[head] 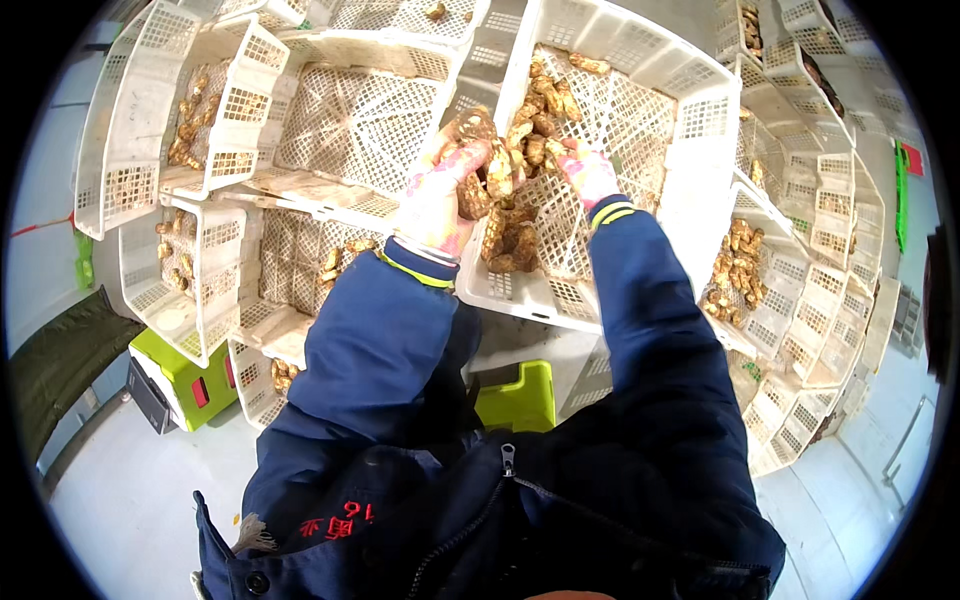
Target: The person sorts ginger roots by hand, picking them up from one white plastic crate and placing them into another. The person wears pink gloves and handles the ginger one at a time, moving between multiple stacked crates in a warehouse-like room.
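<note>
Brown and cream mushrooms, perhaps matsutake, lie along the left side of a white plastic crate [637,52] in front of me. My left hand [441,191], in a pale, pink-marked covering, grips a bunch of mushrooms [474,196] over the crate's left rim. Fingers of my right hand [589,172] are closed around the end of a mushroom [556,150] inside the crate. Close to both hands lies a heap of mushrooms [544,105]. Below the left hand, more mushrooms [517,251] rest in the near left corner.
To the left stands a white crate with a bare lattice floor [352,127]. Further crates hold mushrooms, on the left [199,124] and right [739,262]. A green plastic object [517,394] lies below the crate. A green and white box [187,382] sits at lower left.
</note>
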A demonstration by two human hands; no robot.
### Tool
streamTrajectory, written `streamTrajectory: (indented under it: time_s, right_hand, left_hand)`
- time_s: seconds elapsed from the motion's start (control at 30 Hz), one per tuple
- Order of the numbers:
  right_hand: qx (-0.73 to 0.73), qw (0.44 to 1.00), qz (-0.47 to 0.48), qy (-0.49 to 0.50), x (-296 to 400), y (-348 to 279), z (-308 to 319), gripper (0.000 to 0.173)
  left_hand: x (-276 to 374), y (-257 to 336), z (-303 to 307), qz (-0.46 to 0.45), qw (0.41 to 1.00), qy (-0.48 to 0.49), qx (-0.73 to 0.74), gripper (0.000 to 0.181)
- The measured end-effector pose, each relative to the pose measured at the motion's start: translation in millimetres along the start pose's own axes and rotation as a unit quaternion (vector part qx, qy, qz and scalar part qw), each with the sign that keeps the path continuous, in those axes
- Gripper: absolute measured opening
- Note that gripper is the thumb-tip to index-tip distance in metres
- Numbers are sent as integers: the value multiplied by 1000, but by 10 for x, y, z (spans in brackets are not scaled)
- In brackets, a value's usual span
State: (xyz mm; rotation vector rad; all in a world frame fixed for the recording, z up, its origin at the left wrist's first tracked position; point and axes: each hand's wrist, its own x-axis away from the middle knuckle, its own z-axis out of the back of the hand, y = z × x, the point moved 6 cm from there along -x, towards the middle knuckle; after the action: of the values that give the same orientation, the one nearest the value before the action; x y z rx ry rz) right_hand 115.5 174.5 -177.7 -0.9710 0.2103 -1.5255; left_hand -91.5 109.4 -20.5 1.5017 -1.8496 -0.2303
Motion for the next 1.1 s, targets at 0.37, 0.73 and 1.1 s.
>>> streamTrajectory:
  time_s: [0.37, 0.73, 1.1]
  right_hand:
    - [-738, 631, 47, -235, 1737, -833, 1147, 50]
    - [-628, 770, 94, -71, 1993, -512, 1236, 39]
    - [-404, 907, 99, 74, 1963, -651, 1032, 53]
  left_hand:
    - [212, -372, -560, 105, 992, -63, -27, 35]
    - [374, -720, -761, 94, 986, -54, -127, 51]
    - [345, -841, -822, 1, 966, -63, -252, 30]
